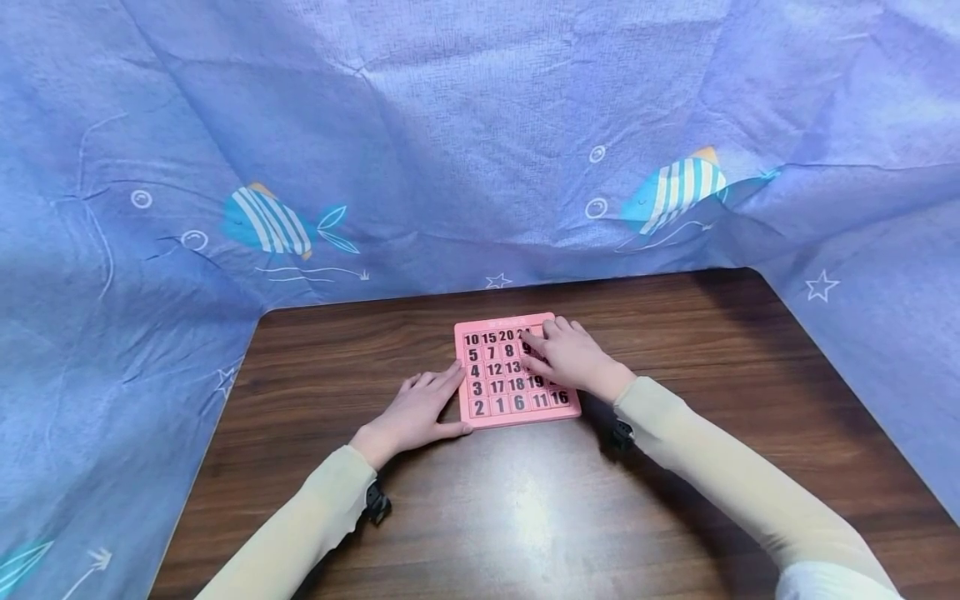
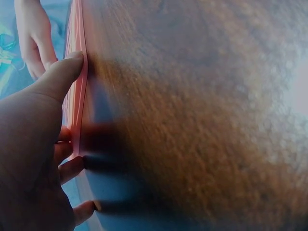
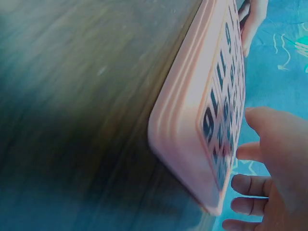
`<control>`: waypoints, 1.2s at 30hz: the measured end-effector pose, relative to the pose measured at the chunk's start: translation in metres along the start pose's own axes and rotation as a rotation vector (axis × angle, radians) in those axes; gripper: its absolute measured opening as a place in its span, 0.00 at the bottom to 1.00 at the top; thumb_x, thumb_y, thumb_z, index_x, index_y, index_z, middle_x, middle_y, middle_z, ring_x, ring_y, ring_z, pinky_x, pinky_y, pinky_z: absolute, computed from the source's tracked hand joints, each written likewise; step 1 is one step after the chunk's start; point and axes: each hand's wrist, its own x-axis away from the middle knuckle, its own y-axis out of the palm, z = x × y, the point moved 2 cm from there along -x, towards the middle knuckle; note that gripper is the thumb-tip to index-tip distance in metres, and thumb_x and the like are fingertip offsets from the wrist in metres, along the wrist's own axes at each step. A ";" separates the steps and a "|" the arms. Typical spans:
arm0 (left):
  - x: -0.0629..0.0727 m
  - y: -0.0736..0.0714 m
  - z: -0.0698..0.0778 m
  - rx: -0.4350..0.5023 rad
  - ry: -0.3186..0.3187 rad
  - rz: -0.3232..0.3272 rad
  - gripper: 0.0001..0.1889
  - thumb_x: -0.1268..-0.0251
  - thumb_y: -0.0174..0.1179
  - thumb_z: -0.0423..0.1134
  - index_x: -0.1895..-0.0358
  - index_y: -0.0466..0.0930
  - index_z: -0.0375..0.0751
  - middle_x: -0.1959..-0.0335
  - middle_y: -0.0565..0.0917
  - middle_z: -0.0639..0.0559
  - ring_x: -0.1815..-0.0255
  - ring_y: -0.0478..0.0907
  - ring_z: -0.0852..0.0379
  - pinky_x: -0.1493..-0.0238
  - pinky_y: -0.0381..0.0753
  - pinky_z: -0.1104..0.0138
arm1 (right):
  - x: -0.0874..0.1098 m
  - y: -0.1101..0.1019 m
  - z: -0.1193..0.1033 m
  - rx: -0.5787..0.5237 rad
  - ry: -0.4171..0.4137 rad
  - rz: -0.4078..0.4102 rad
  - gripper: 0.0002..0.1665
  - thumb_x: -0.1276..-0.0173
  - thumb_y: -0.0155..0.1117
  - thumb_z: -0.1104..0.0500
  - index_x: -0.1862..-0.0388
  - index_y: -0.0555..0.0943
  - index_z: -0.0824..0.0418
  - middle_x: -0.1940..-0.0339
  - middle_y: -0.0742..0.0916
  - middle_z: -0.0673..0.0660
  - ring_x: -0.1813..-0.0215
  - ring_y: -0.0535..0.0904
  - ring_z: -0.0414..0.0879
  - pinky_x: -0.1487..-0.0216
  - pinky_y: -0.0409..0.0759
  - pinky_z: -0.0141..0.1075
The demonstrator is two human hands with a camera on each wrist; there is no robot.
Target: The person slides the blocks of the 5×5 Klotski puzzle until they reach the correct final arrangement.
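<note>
A pink sliding number puzzle [image 1: 517, 421] lies flat on the table, its square tiles printed with black numbers. The bottom row reads 2, 1, 6, 11, 16. My left hand [image 1: 411, 412] rests at the puzzle's left side, thumb at the near left corner and forefinger along the left edge. In the left wrist view the thumb [image 2: 72, 67] touches the pink side wall. From the right, my right hand [image 1: 576, 358] reaches over the upper right tiles with fingers spread, hiding several of them. The right wrist view shows its loosely extended fingers [image 3: 250, 185] beside the numbered face.
The dark wood-grain table [image 1: 337, 342] has rounded far corners. A blue cloth [image 1: 480, 125] with printed striped fish hangs behind it and at both sides. A black wrist device [image 1: 377, 502] sits under the left cuff, another [image 1: 622, 435] under the right.
</note>
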 end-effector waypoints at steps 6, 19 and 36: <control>0.000 0.001 -0.001 -0.010 0.007 0.007 0.50 0.30 0.61 0.66 0.16 0.54 0.41 0.15 0.54 0.45 0.21 0.61 0.42 0.23 0.56 0.39 | 0.027 -0.006 0.011 0.011 0.009 -0.008 0.28 0.24 0.63 0.42 0.32 0.83 0.55 0.63 0.77 0.59 0.57 0.72 0.57 0.55 0.73 0.51; 0.000 0.000 -0.002 -0.016 0.011 0.001 0.50 0.30 0.60 0.67 0.16 0.54 0.41 0.15 0.54 0.46 0.20 0.60 0.43 0.23 0.55 0.39 | 0.018 -0.001 0.026 -0.020 0.050 -0.019 0.28 0.21 0.61 0.44 0.29 0.81 0.54 0.60 0.78 0.64 0.55 0.74 0.59 0.54 0.74 0.54; 0.000 0.002 -0.003 -0.008 0.009 0.002 0.50 0.30 0.61 0.67 0.16 0.54 0.41 0.15 0.54 0.46 0.21 0.61 0.43 0.23 0.55 0.39 | 0.046 -0.003 0.025 -0.035 -0.068 0.030 0.26 0.23 0.65 0.46 0.31 0.83 0.52 0.66 0.73 0.56 0.64 0.69 0.53 0.64 0.68 0.45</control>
